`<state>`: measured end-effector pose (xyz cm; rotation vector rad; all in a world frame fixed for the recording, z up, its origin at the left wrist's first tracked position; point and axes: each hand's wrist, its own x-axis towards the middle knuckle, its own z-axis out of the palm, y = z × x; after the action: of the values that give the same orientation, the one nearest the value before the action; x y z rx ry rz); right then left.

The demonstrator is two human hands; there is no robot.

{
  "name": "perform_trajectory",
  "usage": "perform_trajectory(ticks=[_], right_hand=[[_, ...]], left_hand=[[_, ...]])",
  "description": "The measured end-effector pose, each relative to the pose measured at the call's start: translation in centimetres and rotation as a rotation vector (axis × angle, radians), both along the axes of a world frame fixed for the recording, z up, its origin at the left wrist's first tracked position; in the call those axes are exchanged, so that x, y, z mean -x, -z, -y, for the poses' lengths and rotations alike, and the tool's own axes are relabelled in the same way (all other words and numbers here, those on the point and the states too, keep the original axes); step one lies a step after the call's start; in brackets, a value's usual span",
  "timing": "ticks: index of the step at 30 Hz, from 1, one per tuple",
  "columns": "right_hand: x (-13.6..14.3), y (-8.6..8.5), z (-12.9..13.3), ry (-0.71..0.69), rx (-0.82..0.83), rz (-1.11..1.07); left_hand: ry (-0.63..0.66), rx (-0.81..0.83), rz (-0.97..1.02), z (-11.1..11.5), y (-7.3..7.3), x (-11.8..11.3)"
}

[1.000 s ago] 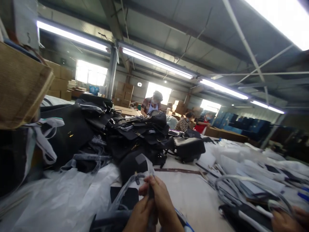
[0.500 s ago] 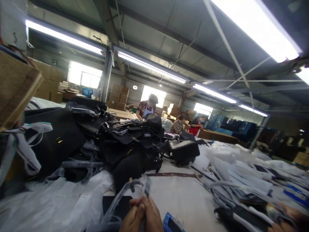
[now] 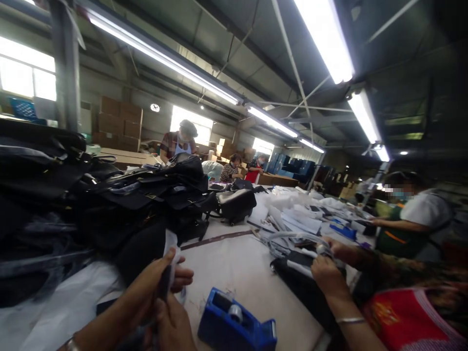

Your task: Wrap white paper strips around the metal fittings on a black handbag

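Low in the head view, my left hand (image 3: pixel 151 287) and my right hand (image 3: pixel 171 324) both pinch a narrow dark bag strap (image 3: pixel 164 282) wrapped in clear film. The strap stands upright between my fingers, with white wrapping showing at its top. A blue tape dispenser (image 3: pixel 234 321) lies on the table just right of my hands. A tall heap of black handbags (image 3: pixel 120 204) rises right behind and left of my hands.
A co-worker in red at the right has both hands (image 3: pixel 327 265) on a black bag with wrapped handles. White sheets and packing (image 3: pixel 292 217) litter the pale table (image 3: pixel 234 258). Other people work at the far end, by stacked cardboard boxes (image 3: pixel 117 124).
My view has swung right, bringing the co-worker and the whole tape dispenser into sight. My hands still hold the strap, now further left in the picture.
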<state>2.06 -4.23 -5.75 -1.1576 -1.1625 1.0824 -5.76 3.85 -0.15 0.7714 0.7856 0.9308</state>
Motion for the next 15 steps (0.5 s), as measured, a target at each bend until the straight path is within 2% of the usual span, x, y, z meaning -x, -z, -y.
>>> perform_trajectory(ticks=[2, 4, 6, 9, 15], right_hand=[[0.1, 0.3, 0.0, 0.018, 0.099, -0.036], [0.1, 0.5, 0.0, 0.119, 0.131, -0.008], [0.0, 0.6, -0.1, 0.225, 0.082, 0.041], [0.1, 0.5, -0.5, 0.292, -0.015, 0.034], [-0.1, 0.6, -1.2, 0.269, -0.113, -0.080]], left_hand=[[0.046, -0.045, 0.043, 0.0, -1.5, -1.1], [-0.013, -0.106, 0.057, -0.1, -1.7, -1.9], [-0.101, -0.140, 0.028, -0.1, -0.9, -2.6], [-0.154, -0.135, -0.041, 0.2, 0.5, -3.1], [-0.172, -0.273, -0.204, 1.9, 1.6, -2.2]])
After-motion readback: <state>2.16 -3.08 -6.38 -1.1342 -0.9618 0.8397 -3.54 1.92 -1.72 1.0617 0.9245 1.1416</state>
